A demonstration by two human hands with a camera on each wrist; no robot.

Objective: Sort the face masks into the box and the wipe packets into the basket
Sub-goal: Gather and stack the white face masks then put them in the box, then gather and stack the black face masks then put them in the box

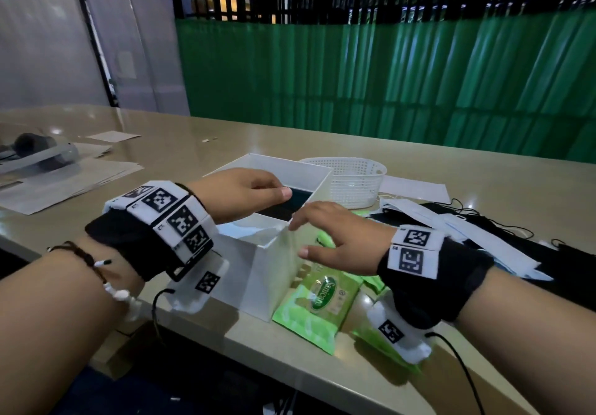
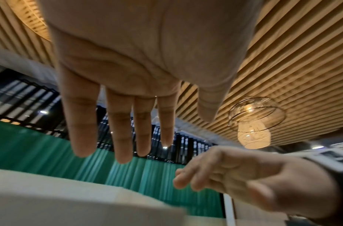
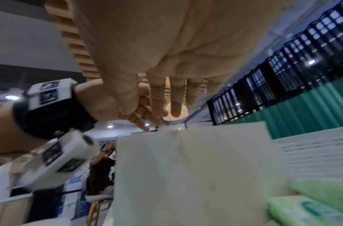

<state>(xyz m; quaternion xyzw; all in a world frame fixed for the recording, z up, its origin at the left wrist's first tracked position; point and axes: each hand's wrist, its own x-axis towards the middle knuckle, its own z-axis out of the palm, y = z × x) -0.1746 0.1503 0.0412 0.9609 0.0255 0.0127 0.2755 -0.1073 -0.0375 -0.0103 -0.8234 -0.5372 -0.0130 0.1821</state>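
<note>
A white open box (image 1: 254, 273) stands near the table's front edge with a dark face mask (image 1: 283, 210) lying inside. My left hand (image 1: 277, 187) hovers over the box, fingers relaxed and holding nothing; the left wrist view shows its fingers (image 2: 122, 130) straight. My right hand (image 1: 300, 237) reaches across the box's near right corner with fingers extended and nothing held. Green wipe packets (image 1: 317, 305) lie right of the box, under my right wrist. A white mesh basket (image 1: 351, 182) stands behind them. Black and white masks (image 1: 451, 224) are piled to the right.
Papers and a grey device (image 1: 42, 156) lie at the far left of the beige table (image 1: 483, 182). A green curtain (image 1: 387, 76) hangs behind the table. The front table edge runs just below the box and packets.
</note>
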